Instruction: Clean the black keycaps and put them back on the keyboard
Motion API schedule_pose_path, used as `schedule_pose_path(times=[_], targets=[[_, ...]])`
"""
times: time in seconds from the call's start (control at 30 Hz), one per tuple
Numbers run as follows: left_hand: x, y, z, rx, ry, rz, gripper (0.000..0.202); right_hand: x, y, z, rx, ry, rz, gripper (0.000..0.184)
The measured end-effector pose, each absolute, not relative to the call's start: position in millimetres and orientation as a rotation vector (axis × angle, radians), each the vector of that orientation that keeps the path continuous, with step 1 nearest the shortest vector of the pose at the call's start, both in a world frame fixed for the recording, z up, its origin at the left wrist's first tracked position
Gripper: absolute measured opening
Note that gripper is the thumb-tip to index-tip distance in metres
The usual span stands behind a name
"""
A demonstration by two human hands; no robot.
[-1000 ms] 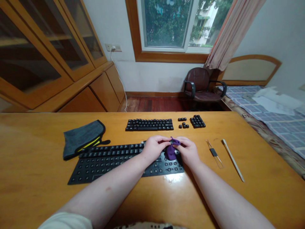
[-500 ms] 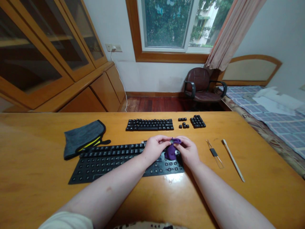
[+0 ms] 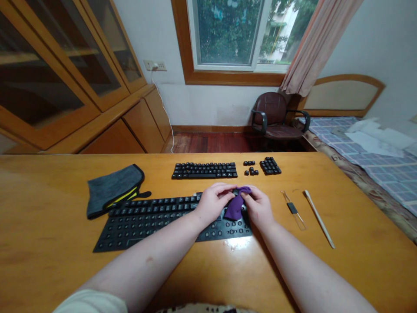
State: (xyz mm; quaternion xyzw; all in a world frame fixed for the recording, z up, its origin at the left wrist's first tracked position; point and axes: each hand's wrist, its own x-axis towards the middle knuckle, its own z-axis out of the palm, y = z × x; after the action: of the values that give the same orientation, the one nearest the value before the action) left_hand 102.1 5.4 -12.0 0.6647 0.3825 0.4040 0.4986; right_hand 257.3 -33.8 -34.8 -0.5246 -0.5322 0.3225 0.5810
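My left hand (image 3: 213, 202) and my right hand (image 3: 259, 206) meet over the right part of a black keyboard base (image 3: 143, 224) whose keycaps are off. Both hands pinch a lump of purple putty (image 3: 235, 205), which hangs stretched down onto the base between them. The fingers of both hands are curled closed around its top end. The removed black keycaps (image 3: 204, 170) lie laid out in rows on the wooden table (image 3: 48, 234) beyond my hands, with smaller groups of keycaps (image 3: 269, 166) to the right.
A grey pouch with a yellow stripe (image 3: 112, 189) lies left of the keyboard. A wire keycap puller (image 3: 293, 209) and a thin white stick (image 3: 318, 218) lie to the right. Beyond the table are a brown armchair (image 3: 276, 116), wooden cabinets and a bed.
The purple putty has been pulled upward and stretched longer between my fingers. My hands stay in nearly the same place over the keyboard.
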Motion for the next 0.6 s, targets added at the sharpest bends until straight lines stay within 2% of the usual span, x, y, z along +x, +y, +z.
schedule_pose_path(times=[0.27, 0.6], targets=[[98.8, 2.6, -12.6, 1.779, 1.044, 1.074, 0.019, 257.6, -34.5, -40.2, -1.118, -1.12, 0.924, 0.025], [97.0, -5.4, -15.1, 2.173, 1.047, 1.051, 0.017, 252.3, -34.5, -32.4, -1.207, -1.198, 0.934, 0.013]])
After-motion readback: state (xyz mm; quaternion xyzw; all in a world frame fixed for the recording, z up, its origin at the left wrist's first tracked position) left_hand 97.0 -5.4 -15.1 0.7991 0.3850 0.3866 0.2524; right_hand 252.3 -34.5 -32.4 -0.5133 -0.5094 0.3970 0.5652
